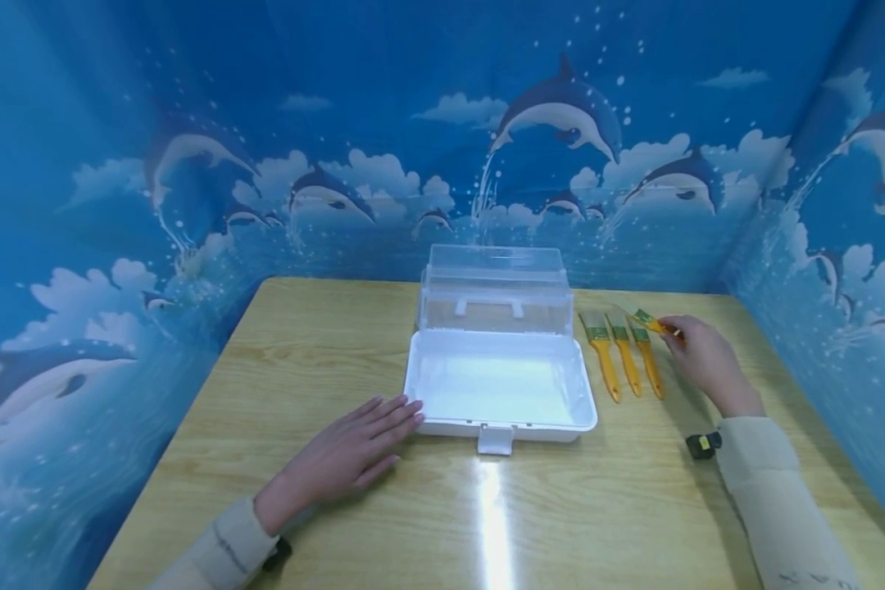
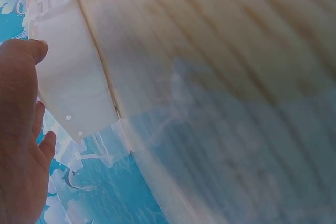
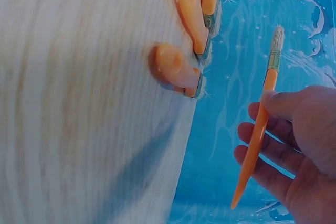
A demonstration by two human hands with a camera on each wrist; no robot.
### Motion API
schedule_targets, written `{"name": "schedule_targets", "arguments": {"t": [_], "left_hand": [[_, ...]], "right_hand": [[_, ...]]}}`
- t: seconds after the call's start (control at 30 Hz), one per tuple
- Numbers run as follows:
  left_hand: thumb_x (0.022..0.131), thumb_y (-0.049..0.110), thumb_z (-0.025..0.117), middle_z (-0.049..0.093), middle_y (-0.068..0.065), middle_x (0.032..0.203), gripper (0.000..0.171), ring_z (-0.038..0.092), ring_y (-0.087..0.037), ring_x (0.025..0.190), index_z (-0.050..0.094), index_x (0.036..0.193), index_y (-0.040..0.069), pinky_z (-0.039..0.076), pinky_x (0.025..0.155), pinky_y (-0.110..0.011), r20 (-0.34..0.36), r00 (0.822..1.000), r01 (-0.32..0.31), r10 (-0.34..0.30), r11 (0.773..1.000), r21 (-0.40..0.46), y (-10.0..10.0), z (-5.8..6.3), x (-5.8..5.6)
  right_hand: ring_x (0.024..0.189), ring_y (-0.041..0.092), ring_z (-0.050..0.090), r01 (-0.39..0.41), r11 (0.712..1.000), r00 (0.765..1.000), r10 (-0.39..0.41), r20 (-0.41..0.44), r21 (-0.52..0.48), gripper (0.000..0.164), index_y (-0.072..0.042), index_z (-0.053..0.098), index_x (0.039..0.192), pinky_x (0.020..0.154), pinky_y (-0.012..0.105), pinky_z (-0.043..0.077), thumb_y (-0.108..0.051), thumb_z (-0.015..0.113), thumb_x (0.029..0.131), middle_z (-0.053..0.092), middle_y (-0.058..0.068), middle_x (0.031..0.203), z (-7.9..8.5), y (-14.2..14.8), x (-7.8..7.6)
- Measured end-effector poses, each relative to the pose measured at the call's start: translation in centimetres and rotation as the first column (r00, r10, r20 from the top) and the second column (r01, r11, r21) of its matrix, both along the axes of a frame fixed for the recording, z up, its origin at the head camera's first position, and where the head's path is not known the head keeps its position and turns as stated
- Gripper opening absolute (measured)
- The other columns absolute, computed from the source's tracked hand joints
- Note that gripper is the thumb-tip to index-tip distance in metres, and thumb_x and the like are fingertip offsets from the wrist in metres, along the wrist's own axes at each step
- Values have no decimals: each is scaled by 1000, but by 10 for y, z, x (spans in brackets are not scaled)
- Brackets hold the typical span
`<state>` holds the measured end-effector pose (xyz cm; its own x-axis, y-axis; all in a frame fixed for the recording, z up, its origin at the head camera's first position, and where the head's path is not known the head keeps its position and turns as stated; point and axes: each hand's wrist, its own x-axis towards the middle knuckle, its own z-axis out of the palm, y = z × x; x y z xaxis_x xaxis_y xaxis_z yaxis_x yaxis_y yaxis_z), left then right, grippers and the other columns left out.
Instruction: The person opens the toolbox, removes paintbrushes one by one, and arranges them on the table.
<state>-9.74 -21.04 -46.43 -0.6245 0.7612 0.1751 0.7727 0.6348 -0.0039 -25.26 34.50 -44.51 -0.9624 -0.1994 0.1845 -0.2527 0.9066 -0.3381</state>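
My right hand (image 1: 702, 357) pinches a paintbrush (image 3: 259, 129) by its orange handle, thumb on one side and fingers on the other. Its pale bristles point away from the hand, raised above the table in the right wrist view. Three more paintbrushes (image 1: 624, 360) lie side by side on the table, just left of that hand, bristles toward the far edge. My left hand (image 1: 350, 449) has its fingers extended, fingertips at the near left corner of a white plastic box (image 1: 538, 431). The box stands with its clear lid (image 1: 496, 283) raised at the back, and its inside shows bare.
The wood-grain table (image 1: 324, 344) ends a little behind the box. A blue curtain (image 1: 383, 98) printed with dolphins hangs around the back and sides. At the box front, a white latch (image 1: 496, 440) hangs down.
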Motion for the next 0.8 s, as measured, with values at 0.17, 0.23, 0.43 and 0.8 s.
{"name": "schedule_targets", "arguments": {"t": [0.17,0.23,0.43,0.8], "left_hand": [[106,35,53,23,-1,169,64,25,-22,155,28,161,16,23,127,-45,16,1000,-5,5,1000,-4,0,1,0],[106,35,53,23,0,169,64,25,-21,155,28,161,17,23,127,-45,30,999,-10,11,1000,-5,1,1,0],[106,37,52,23,1,169,65,25,-21,155,26,162,18,24,127,-45,25,1000,-18,18,1000,-10,1,1,1],[106,36,51,23,0,169,63,25,-21,155,27,162,17,22,127,-44,30,999,-16,17,1000,-10,1,3,1]], "right_hand": [[96,46,64,0,1000,1000,0,-18,2,29,12,61,126,75,61,53,-1,59,101,64,35,113,-3,3,0],[96,47,64,1,1000,1000,-1,-18,2,29,12,61,126,76,62,52,-1,59,100,65,35,113,-3,4,1],[89,45,65,5,1000,1000,-5,-4,-6,29,14,61,124,72,60,54,-2,59,100,66,35,109,-6,9,2],[84,42,66,23,1000,998,-23,64,6,33,19,58,124,68,56,56,-5,59,101,65,37,106,-9,15,2]]}}
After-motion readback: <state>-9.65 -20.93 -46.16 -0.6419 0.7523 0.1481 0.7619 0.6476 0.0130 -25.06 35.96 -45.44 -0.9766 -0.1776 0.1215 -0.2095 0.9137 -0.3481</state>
